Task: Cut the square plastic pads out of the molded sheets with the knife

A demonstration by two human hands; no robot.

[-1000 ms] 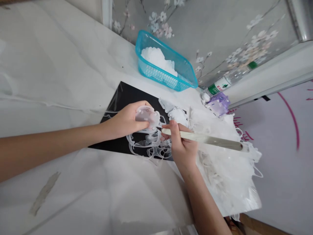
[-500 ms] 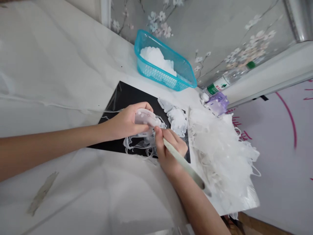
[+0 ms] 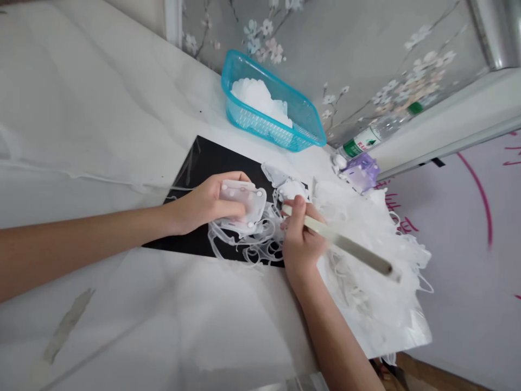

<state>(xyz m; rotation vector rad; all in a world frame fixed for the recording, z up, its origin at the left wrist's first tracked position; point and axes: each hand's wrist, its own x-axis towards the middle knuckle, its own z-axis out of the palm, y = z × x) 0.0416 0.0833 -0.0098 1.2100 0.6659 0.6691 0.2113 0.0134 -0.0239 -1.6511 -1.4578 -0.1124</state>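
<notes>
My left hand (image 3: 215,202) is closed on a translucent white molded piece (image 3: 254,203) with small round bumps, held above a black mat (image 3: 220,157). In my right hand (image 3: 303,239) is a long pale-handled tool (image 3: 345,243), gripped like a pen; its handle slants down to the right and its working tip is hidden by the fingers. The tool is apart from the piece. Thin curled translucent strips (image 3: 264,247) lie on the mat below both hands. Just beyond my right hand are more white molded pieces (image 3: 279,176) at the mat's far right corner.
A blue plastic basket (image 3: 273,103) holding white pieces stands by the wall. On the right lies a large heap of translucent sheets (image 3: 362,233). Behind it are a purple object (image 3: 362,171) and a green-capped bottle (image 3: 368,138). A whiteboard (image 3: 456,260) with red writing borders the right side.
My right hand has moved right with the tool, away from the molded piece. My left hand has turned the piece so its broad face shows.
</notes>
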